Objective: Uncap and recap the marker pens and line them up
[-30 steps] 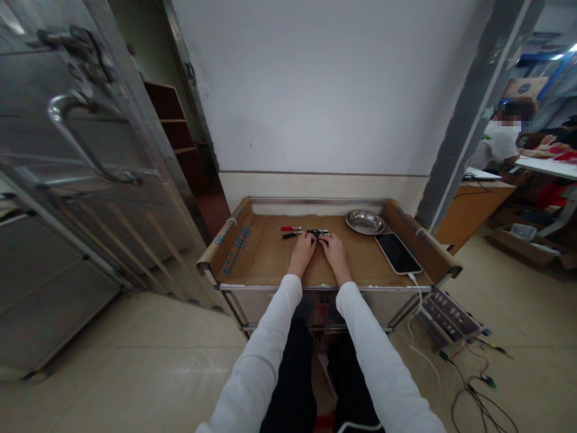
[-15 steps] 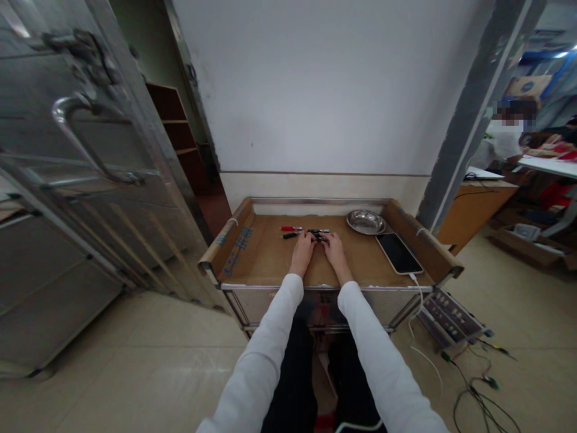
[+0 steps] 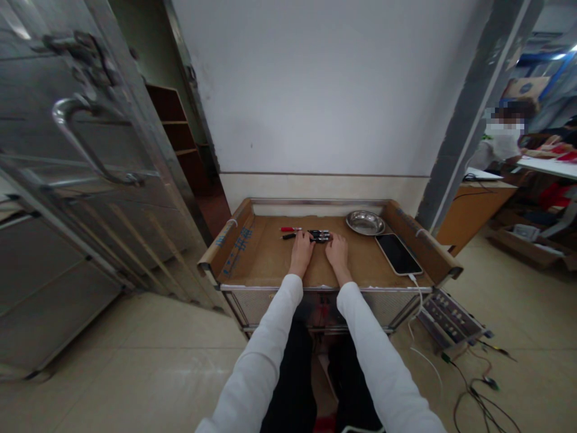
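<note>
Several slim black-and-silver pens (image 3: 321, 232) lie side by side on the cardboard-lined cart top (image 3: 265, 261). My left hand (image 3: 302, 249) has its fingers closed at the left end of the nearest black pen (image 3: 319, 240). At that pen's other end is my right hand (image 3: 337, 248), fingers bent together against it; the fingertips are small and partly hidden. Left of the row lie a red pen (image 3: 288, 228) and a black pen tip (image 3: 287, 236), the latter running under my left fingers.
A round steel dish (image 3: 365, 222) stands at the cart's back right. In front of it lies a phone (image 3: 399, 254) with a white cable (image 3: 421, 297). Raised cardboard sides (image 3: 424, 239) edge the cart. A control box (image 3: 455, 322) and wires sit on the floor at right.
My right hand has shifted slightly right and turned, and my left hand slightly left. The gap between them is wider, and more of the black pens shows.
</note>
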{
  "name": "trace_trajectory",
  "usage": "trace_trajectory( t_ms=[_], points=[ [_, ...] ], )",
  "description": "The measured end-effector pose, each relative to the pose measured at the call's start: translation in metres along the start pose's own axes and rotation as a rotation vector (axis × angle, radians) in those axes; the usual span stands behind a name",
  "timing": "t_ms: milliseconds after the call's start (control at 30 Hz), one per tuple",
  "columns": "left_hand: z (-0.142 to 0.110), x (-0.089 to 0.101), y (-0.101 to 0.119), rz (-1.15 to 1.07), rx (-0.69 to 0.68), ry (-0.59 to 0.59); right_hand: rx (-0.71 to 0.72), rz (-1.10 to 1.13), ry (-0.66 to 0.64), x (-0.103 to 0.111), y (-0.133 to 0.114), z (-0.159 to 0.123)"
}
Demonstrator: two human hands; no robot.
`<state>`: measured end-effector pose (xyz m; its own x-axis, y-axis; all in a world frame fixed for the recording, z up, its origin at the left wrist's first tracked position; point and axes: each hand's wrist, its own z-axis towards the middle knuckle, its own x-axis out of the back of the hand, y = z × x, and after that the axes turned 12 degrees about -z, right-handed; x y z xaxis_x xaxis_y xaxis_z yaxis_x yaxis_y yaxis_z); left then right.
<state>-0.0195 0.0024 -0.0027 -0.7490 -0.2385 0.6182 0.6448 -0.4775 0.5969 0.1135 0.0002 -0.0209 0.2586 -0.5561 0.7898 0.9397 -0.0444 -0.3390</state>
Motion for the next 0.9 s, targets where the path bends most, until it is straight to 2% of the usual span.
trace_trajectory(
  t_ms=[100, 300, 567, 667, 767, 900],
  points=[
    [0.000, 0.000, 0.000, -0.006, 0.003, -0.001, 0.040, 0.006, -0.033, 0.000, -0.002, 0.000],
    [0.001, 0.001, 0.004, 0.034, 0.001, -0.017, 0.036, 0.026, 0.039, 0.005, -0.002, 0.000],
    [0.001, 0.005, 0.007, 0.099, -0.010, 0.012, 0.098, -0.040, -0.027, 0.015, -0.007, -0.005],
    [0.002, 0.008, 0.010, 0.144, 0.031, 0.112, 0.089, -0.064, -0.031, 0.015, -0.009, -0.007],
    [0.002, 0.010, 0.011, 0.192, 0.139, 0.266, 0.073, -0.069, -0.056, 0.016, -0.009, -0.007],
    [-0.002, 0.009, 0.007, 0.205, 0.242, 0.405, 0.123, -0.012, -0.104, 0.020, -0.012, -0.006]
  ],
)
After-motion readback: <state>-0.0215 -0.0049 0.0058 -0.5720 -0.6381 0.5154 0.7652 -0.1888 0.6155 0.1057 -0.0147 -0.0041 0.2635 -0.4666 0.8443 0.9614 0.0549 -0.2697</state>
